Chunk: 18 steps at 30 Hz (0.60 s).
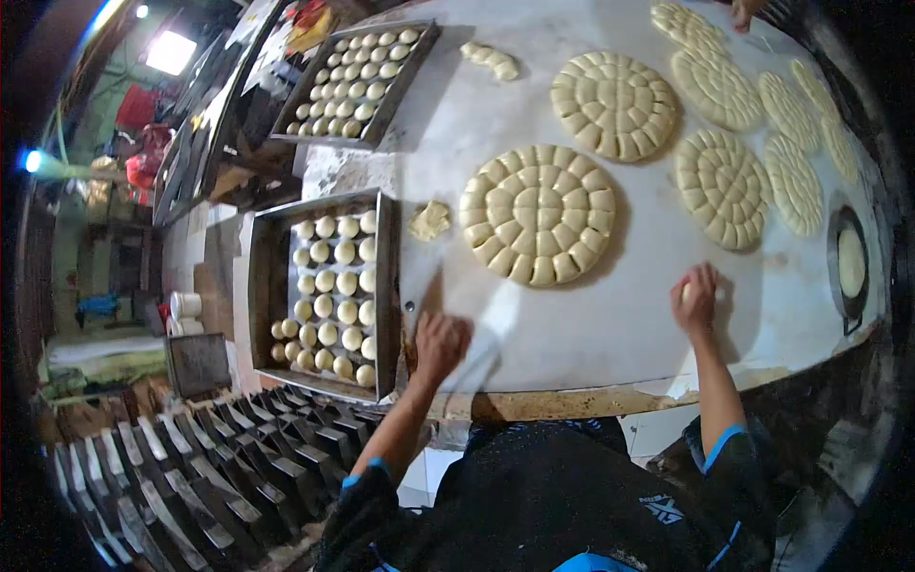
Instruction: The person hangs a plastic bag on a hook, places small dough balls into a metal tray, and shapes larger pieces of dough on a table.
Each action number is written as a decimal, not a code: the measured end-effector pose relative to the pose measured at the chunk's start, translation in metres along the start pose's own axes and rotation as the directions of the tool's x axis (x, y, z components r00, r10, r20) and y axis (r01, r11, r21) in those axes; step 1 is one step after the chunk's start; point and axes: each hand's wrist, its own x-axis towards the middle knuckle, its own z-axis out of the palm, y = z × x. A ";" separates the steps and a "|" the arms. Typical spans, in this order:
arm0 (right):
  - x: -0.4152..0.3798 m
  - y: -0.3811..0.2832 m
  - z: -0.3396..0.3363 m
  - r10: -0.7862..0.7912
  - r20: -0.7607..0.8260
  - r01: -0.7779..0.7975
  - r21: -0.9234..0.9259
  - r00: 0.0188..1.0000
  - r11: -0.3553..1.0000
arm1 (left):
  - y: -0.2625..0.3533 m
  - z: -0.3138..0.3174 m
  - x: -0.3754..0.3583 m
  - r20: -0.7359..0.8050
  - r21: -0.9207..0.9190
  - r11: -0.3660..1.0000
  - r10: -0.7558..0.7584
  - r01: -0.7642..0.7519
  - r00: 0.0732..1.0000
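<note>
My left hand (443, 345) is curled closed over the table's left front, beside the near tray (386, 296) of small round dough balls (325, 281); what it holds, if anything, is hidden. Over the right front of the white table (562, 343), my right hand (695, 297) is closed around a small pale dough piece (687, 293). Between and beyond my hands lies a large dough round (538, 215) cut into segments. A small flattened dough scrap (430, 220) rests left of this round.
Several cut dough rounds (722, 189) spread toward the right. A second tray of dough balls (400, 91) sits at the back left. A round pan (847, 262) stands at the right edge, stacked metal pans (210, 467) at lower left. Another person's hand (743, 13) shows at the top.
</note>
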 end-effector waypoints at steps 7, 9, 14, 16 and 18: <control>0.027 -0.046 0.064 0.306 -0.214 -0.300 0.061 0.927 0.952 | 0.050 0.027 0.062 0.049 -0.684 0.671 -0.349 0.287 0.936; -0.003 -0.073 0.045 0.136 -0.099 -0.132 0.050 0.986 0.990 | 0.050 0.038 0.010 -0.016 -0.630 0.772 -0.120 0.084 0.993; -0.037 -0.018 -0.016 0.720 0.473 -0.854 0.169 0.508 0.491 | -0.014 -0.074 -0.069 0.232 -0.640 0.750 -0.016 0.165 0.973; -0.008 -0.091 -0.025 0.807 0.498 -0.947 0.211 0.317 0.242 | -0.072 -0.132 -0.075 0.039 -0.729 0.677 -0.106 0.101 0.994; 0.004 -0.121 0.018 0.519 0.476 -0.691 0.329 0.710 0.644 | -0.158 -0.170 -0.080 -0.178 -0.531 0.829 -0.308 0.172 0.935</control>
